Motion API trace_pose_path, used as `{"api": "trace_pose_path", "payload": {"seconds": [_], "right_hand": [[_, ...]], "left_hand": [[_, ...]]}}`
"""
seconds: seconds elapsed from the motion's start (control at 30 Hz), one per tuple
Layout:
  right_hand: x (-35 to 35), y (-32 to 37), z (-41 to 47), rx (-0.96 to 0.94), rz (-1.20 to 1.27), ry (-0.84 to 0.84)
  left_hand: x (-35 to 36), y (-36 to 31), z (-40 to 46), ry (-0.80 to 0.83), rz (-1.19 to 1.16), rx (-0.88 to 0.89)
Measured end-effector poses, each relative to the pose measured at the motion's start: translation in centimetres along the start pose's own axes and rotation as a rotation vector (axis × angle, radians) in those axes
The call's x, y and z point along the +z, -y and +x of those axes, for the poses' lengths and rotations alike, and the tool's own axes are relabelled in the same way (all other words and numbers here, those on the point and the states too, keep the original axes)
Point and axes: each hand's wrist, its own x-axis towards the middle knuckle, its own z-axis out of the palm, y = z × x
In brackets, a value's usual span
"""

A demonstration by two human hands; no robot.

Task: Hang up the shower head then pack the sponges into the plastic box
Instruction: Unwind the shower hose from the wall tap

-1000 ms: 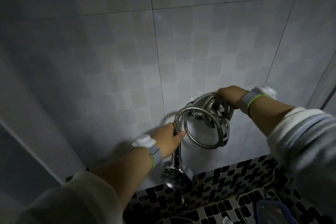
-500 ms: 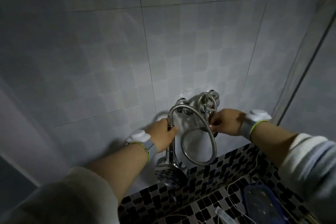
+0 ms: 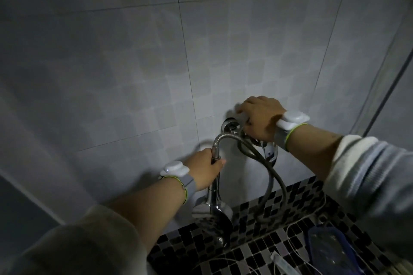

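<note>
While L-held, shower head (image 3: 212, 212) vertical, face-down.

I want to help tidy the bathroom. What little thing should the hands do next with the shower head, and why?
Probably lift the shower head toward the wall fitting. The left hand grips its handle with the head hanging face down, not yet hung, while the right hand rests on the fitting where the hose loops.
</note>
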Motion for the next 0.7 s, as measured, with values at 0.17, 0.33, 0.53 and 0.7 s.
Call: {"api": "trace_pose_path", "payload": {"seconds": [0.17,0.33,0.53,0.7], "right_hand": [[0.3,0.5,2.4,0.072,-0.033,0.225],[-0.5,0.3,3.4,0.032,-0.045,0.296],[-1.5,-1.2,3.2,0.081,0.144,0.195],[-1.7,-3.2,2.5,0.105,0.305,0.109]], "left_hand": [[-0.2,-0.3,0.0,-0.011,-0.045,-0.054],[-0.5,-0.5,-0.3,-0.023,-0.067,-0.099],[-0.6,-0.5,-0.2,-0.082,-0.098,-0.152],[-1.0,-0.6,0.0,-0.092,-0.108,-0.17]]}}
